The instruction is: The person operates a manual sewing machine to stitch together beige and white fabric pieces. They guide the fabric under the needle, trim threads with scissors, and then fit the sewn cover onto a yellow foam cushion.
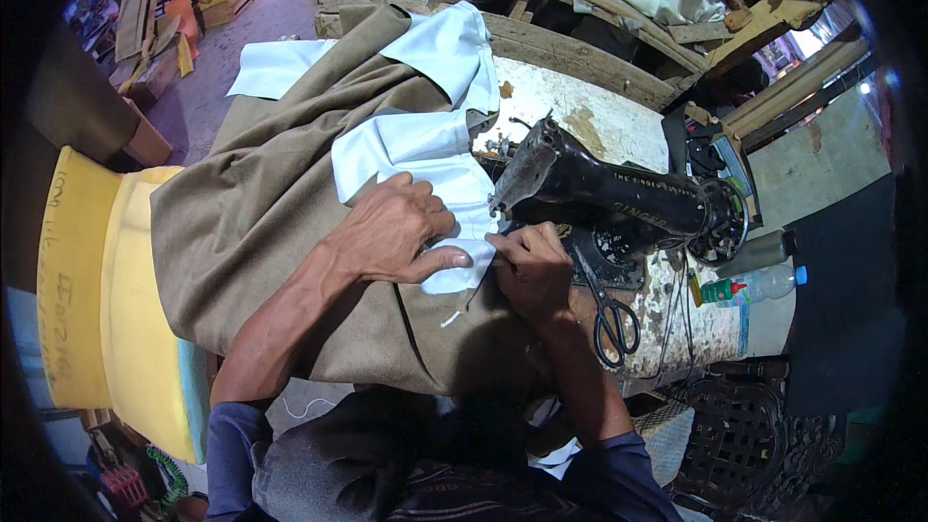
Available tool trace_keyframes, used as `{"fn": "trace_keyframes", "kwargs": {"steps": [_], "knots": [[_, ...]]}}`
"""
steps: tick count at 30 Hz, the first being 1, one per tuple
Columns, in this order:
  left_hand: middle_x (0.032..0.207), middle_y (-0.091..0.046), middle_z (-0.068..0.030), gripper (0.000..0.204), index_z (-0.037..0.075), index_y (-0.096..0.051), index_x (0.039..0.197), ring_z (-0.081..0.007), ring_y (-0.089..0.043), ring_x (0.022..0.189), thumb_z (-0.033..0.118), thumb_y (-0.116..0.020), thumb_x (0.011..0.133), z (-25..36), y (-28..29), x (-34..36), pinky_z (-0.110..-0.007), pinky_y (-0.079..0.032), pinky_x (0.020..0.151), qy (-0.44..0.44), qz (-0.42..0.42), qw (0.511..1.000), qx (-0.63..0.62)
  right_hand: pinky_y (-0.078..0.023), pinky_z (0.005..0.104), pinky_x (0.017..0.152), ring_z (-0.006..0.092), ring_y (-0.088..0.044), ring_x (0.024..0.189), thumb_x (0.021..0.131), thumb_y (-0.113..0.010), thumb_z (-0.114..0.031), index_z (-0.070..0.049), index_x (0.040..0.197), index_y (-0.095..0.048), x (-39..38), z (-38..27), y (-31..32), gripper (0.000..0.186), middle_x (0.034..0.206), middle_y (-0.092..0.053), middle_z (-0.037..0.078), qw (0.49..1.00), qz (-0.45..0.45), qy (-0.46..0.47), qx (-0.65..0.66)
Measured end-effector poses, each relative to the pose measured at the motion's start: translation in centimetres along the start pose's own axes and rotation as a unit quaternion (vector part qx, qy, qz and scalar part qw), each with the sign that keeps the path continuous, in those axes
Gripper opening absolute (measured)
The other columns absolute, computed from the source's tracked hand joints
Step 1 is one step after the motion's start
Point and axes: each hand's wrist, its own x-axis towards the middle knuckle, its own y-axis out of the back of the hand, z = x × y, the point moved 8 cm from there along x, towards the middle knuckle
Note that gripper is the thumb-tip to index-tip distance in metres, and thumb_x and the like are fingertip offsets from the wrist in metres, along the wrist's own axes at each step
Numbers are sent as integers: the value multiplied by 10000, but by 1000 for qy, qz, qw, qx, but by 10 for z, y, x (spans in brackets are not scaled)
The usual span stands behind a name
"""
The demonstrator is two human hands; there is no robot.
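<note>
My left hand [401,227] lies on white fabric [406,147] laid along brown cloth [227,242], its fingers bent onto the fabric and the thumb low across it. My right hand [527,261] pinches the white fabric's right edge, just below the needle end of a black sewing machine [619,195]. The pale strip runs up beside the machine, with more white pieces over the cloth's far part. A short white end hangs below my fingers. Black scissors [614,324] lie right of my right hand, at the machine's base.
A yellow foam cushion [135,290] stands at the left. Wooden frames [599,58] rise behind the worn white table [599,111]. Bottles [768,285] sit at the right, near a dark sheet [841,300] and a black lattice chair [735,435]. Wooden pieces [145,29] lie on the floor at back left.
</note>
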Motion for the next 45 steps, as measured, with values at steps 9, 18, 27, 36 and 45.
{"fn": "trace_keyframes", "kwargs": {"steps": [9, 18, 27, 36, 45], "knots": [[867, -674, -66, 502, 83, -771, 890, -250, -588, 888, 579, -740, 958, 13, 21, 7, -438, -431, 868, 23, 65, 994, 89, -548, 423, 704, 279, -639, 822, 815, -820, -164, -132, 961, -849, 13, 6, 1, 152, 808, -658, 43, 998, 3, -47, 45], [1524, -666, -79, 483, 115, -717, 1384, -324, -522, 1487, 465, -611, 1068, 17, -34, 4, -502, -394, 1209, -30, -41, 997, 60, -537, 435, 644, 307, -615, 795, 768, -813, -73, -84, 1064, -810, -10, -7, -2, 296, 864, -642, 62, 999, -5, 33, -2], [1629, -568, -12, 479, 143, -656, 1426, -342, -539, 1332, 471, -553, 1093, 7, -64, -11, -495, -406, 1081, -14, -98, 992, 76, -529, 406, 659, 284, -603, 813, 764, -858, -112, -97, 1123, -810, -13, -5, -3, 363, 840, -574, 47, 997, -2, 73, -4], [1617, -582, -18, 532, 190, -614, 1549, -344, -519, 1301, 476, -529, 1108, 7, -65, -7, -486, -399, 1110, 19, -131, 989, 73, -552, 409, 671, 279, -615, 802, 818, -851, -157, -40, 1120, -818, -15, -2, -7, 326, 843, -598, 70, 997, -29, 75, -8], [1666, -540, -17, 564, 185, -583, 1583, -358, -508, 1318, 472, -525, 1101, 10, -64, -11, -491, -385, 1128, 40, -124, 988, 86, -571, 416, 650, 266, -648, 849, 846, -857, -210, -116, 1153, -845, -14, 0, -3, 321, 847, -654, 50, 998, -57, 24, -9]]}}
